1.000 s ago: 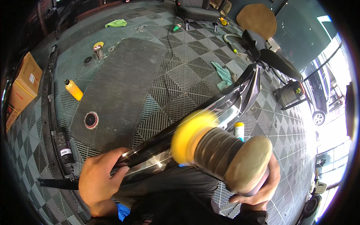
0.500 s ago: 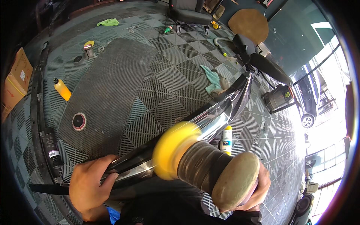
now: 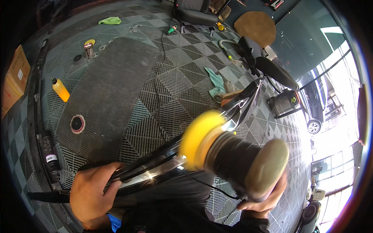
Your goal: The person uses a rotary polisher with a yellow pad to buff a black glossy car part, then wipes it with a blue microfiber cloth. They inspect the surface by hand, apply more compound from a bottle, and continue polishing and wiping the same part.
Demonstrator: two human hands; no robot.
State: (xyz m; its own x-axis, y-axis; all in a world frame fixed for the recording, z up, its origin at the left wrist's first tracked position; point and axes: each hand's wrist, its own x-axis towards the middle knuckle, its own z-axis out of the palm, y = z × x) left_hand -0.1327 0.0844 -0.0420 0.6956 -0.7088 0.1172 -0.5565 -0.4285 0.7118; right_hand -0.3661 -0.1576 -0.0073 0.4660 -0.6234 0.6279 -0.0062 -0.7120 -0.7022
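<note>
Brace glossy black trim (image 3: 151,173), pinched in left grip (image 3: 91,192) and stretching ahead-right of it; with polisher (image 3: 233,159) clasped in right grip (image 3: 271,198), best to lay yellow pad (image 3: 202,138) flat and press lightly.

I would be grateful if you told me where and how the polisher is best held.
Probably by the rear grip beside its rounded tan end, coming from the right and near side, where the right hand holds the polisher. The yellow pad sits at the opposite end and is blurred as if spinning, so hands seem better kept clear of it.
</note>
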